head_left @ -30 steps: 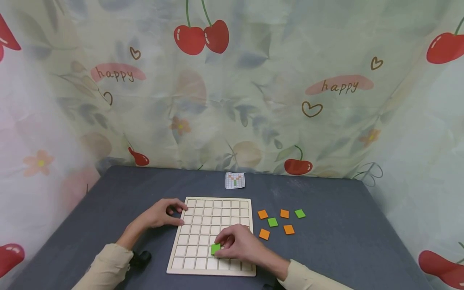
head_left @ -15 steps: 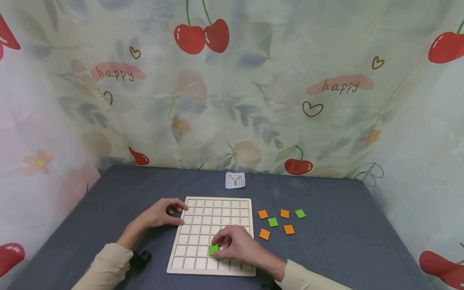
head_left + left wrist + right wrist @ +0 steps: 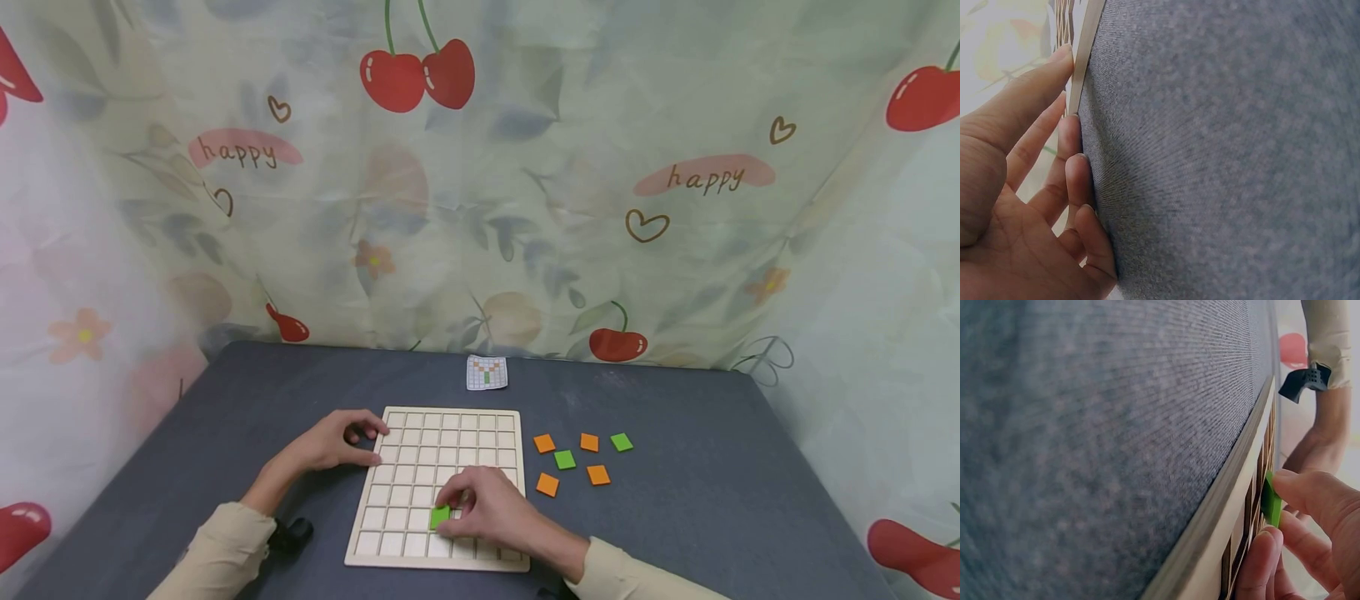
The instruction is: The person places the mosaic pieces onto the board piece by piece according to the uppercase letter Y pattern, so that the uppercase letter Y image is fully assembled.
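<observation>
My right hand (image 3: pixel 491 507) pinches a green square tile (image 3: pixel 439 518) between thumb and fingers, low over the lower middle of a pale wooden grid board (image 3: pixel 401 474). In the right wrist view the green tile (image 3: pixel 1270 501) stands tilted at the board's surface, its edge between the thumb and the fingers. My left hand (image 3: pixel 332 442) rests at the board's upper left edge, thumb and fingertips touching the rim. The left wrist view has those fingers (image 3: pixel 1074 181) loosely bent beside the board's edge (image 3: pixel 1087 50), low on the dark cloth.
Right of the board lie several loose tiles, among them an orange tile (image 3: pixel 547 484) and a green tile (image 3: pixel 565 459). Behind the board is a small card with a coloured grid pattern (image 3: pixel 487 373). A patterned curtain (image 3: pixel 480 208) hangs around the dark table (image 3: pixel 675 500).
My right hand has shifted slightly left over the board with the green tile in its fingers. The left hand and the loose tiles have stayed in place.
</observation>
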`<state>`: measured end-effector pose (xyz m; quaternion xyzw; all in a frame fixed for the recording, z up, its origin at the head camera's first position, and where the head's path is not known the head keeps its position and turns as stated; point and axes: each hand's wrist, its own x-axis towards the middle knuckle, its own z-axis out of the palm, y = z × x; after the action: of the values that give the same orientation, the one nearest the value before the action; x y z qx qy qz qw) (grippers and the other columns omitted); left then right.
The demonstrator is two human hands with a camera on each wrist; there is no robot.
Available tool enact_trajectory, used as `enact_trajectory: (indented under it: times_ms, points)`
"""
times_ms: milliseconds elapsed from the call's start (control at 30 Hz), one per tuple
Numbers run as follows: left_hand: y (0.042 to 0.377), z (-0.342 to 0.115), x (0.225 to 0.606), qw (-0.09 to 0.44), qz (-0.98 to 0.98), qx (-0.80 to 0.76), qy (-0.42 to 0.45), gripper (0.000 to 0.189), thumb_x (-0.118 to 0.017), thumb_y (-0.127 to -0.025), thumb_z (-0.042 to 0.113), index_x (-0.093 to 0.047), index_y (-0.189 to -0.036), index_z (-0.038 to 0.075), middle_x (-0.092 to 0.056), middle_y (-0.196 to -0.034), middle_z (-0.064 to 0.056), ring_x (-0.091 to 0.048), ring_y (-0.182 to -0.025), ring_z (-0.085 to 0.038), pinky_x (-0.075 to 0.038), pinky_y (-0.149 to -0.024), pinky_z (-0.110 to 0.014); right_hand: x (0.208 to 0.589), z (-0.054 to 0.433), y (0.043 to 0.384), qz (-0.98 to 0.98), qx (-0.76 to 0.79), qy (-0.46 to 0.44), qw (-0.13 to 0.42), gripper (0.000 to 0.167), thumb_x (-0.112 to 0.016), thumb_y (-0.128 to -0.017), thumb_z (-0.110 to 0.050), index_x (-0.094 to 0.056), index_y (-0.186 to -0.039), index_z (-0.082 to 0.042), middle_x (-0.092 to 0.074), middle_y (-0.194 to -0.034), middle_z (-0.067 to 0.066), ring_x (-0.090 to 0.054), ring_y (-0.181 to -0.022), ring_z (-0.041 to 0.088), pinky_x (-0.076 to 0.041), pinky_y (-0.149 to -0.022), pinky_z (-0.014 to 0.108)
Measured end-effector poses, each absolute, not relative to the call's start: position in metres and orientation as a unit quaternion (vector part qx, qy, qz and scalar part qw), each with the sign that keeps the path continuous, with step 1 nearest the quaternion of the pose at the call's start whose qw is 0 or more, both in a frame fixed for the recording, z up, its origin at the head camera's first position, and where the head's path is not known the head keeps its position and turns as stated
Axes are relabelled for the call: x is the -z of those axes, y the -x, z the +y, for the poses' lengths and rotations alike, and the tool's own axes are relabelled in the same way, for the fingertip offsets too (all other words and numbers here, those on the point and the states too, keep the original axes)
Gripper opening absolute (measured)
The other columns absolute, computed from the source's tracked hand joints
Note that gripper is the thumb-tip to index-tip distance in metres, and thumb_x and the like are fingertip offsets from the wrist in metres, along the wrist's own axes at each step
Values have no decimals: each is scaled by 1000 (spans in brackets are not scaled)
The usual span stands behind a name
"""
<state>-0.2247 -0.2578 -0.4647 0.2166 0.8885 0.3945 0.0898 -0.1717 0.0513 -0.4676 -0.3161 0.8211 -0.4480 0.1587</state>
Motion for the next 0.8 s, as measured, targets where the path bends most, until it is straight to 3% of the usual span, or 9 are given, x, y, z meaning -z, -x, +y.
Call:
enact_trajectory:
  times_ms: [800]
  points:
    - [225, -259, 466, 93, 884, -403, -218, 37, -86, -85, 16, -71, -116, 4, -61, -101, -6, -53, -90, -26, -43, -78, -35, 469, 53, 173, 812, 458, 318, 171, 16, -88, -80, -14, -78, -92, -14, -67, -83, -4, -58, -69, 7, -48, -65, 24]
